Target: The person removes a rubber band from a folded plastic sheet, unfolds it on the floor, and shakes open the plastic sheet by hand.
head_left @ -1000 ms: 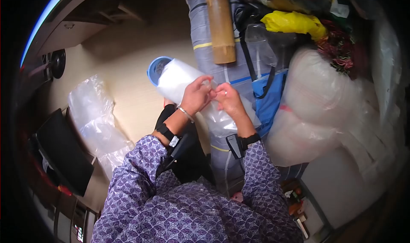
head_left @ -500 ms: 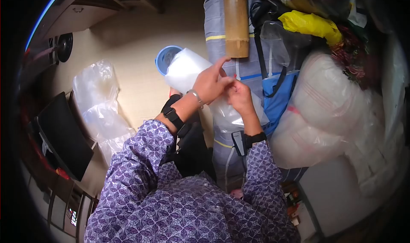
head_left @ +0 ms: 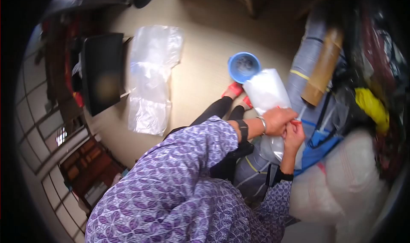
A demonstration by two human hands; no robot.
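Note:
A white translucent plastic bag point(head_left: 267, 89) slants below the blue bucket point(head_left: 244, 67), its upper end touching the bucket's rim. Over the lower part of this bag, my left hand point(head_left: 278, 120) is closed, fingers pressed together near a bit of red. Right beside it, my right hand point(head_left: 294, 136) is closed too, its fingertips meeting those of my left hand around a small red thing. Clear plastic hangs below both hands. Whether the fingers also grip the bag's plastic is too small to tell.
Flattened clear plastic point(head_left: 151, 78) lies on the floor at left, near a black panel point(head_left: 103, 72). At right are a grey cushion point(head_left: 304, 59), a bamboo tube point(head_left: 324, 68), a blue bag point(head_left: 320, 145), a yellow bag point(head_left: 372, 108) and large stuffed plastic sacks point(head_left: 350, 174).
The view has swung left, shifting the scene rightward. My left hand's raised fingers have closed in against my right hand, and red now shows at the fingertips.

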